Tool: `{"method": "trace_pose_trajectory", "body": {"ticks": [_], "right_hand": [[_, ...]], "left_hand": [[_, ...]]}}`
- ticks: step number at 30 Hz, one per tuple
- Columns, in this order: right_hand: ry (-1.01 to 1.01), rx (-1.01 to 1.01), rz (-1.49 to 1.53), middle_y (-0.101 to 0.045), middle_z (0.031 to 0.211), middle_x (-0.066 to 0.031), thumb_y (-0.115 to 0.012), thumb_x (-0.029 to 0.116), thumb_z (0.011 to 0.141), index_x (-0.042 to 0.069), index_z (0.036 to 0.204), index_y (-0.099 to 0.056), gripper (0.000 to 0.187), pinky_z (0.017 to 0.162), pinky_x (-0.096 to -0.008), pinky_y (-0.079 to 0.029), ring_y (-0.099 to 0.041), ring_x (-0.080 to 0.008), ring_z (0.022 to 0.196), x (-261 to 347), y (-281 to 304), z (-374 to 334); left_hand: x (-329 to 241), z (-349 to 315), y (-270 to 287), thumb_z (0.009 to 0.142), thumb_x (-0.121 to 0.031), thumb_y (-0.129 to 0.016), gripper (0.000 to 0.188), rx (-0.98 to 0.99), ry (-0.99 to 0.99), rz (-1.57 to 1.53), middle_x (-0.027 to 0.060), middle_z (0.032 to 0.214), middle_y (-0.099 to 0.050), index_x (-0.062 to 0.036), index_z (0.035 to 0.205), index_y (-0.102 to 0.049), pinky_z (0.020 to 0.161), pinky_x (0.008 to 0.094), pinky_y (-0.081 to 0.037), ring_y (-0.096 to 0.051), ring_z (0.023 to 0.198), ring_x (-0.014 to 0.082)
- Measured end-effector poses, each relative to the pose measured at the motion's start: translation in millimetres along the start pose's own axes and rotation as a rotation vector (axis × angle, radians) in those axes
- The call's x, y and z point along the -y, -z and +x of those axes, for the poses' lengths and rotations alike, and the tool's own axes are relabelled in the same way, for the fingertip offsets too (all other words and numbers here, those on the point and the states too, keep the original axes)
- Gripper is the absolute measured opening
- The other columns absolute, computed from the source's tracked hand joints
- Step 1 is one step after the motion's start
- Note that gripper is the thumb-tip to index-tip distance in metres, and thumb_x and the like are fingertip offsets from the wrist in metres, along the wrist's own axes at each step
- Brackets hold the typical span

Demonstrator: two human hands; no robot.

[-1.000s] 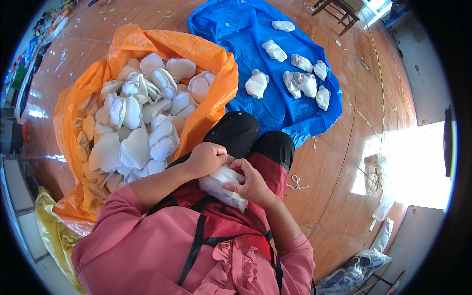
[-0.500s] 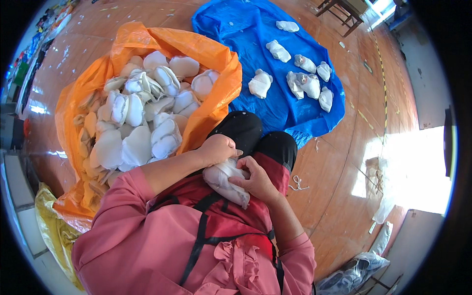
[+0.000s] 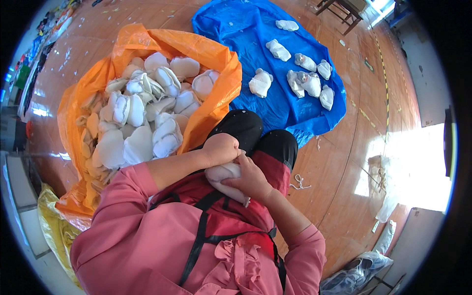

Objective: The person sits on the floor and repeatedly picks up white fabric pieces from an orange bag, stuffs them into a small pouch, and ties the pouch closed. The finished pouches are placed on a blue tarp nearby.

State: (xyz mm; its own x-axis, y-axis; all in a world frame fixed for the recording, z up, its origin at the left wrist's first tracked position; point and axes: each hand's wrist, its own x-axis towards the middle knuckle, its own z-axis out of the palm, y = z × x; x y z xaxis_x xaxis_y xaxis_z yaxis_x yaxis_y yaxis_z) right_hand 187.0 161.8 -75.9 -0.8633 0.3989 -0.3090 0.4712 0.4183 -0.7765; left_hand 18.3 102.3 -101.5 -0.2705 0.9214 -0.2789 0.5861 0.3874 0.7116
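Observation:
Across my lap lies a plump white cloth bundle [image 3: 223, 173], its lower end pointing toward my apron. My right hand [image 3: 251, 178] grips it, thumb laid over the top and fingertips up at its far end. My left hand [image 3: 221, 148] is closed in a fist just beyond the bundle, meeting the right fingertips there; whatever it pinches is hidden. To the left, an orange sack [image 3: 223, 56] gapes around many off-white padded cloth pieces [image 3: 138, 145], some tied in stacks. Beyond my knees, several similar white bundles [image 3: 260, 82] with greyish ends lie spread on a blue sheet [image 3: 246, 29].
A yellow sack [image 3: 54, 228] lies at the lower left. On the reddish floor to my right are a loose white string [image 3: 299, 183] and clear plastic packaging [image 3: 356, 273]. A wooden stool [image 3: 344, 14] stands at the far right.
My right hand has turned and moved up toward my left fist, its fingers now meeting it at the bundle's far end. The bundle looks smoother and more covered by my hands.

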Motion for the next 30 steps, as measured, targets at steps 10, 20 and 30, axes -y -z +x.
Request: {"method": "trace_pose_trajectory", "body": {"ticks": [10,20,30], "right_hand": [[-0.071,-0.275,0.46,-0.063,0.09,-0.0007,-0.084,0.003,0.072,0.006,0.098,-0.061,0.035,0.08,-0.0265,-0.049,-0.06,-0.0114,0.086,-54.2,-32.9,-27.8],[0.01,-0.146,1.071,-0.064,0.102,0.0016,-0.076,-0.006,0.079,0.009,0.106,-0.059,0.035,0.088,-0.0266,-0.05,-0.061,-0.0107,0.096,-79.3,-46.4,-29.2],[0.06,-0.029,1.29,-0.063,0.113,-0.0004,-0.074,-0.001,0.084,0.009,0.112,-0.059,0.033,0.096,-0.0288,-0.047,-0.059,-0.0124,0.106,-87.8,-47.4,-32.1]], "left_hand": [[9.0,-46.7,21.0,0.089,-0.028,-0.076,0.049,0.217,-0.162,-0.401,0.0134,0.112,-0.067,-0.0011,0.125,-0.056,0.09,0.0344,-0.053,-0.066,0.105,0.0226],[6.6,-51.6,31.8,0.073,-0.028,-0.089,0.074,0.311,-0.453,-0.388,0.0082,0.118,-0.051,-0.0015,0.129,-0.049,0.095,0.033,-0.048,-0.058,0.105,0.0192],[-11.5,-60.7,9.3,0.068,-0.022,-0.093,0.066,0.171,-0.174,-0.457,0.0078,0.103,-0.057,-0.004,0.116,-0.051,0.088,0.0309,-0.049,-0.057,0.096,0.0173]]}}
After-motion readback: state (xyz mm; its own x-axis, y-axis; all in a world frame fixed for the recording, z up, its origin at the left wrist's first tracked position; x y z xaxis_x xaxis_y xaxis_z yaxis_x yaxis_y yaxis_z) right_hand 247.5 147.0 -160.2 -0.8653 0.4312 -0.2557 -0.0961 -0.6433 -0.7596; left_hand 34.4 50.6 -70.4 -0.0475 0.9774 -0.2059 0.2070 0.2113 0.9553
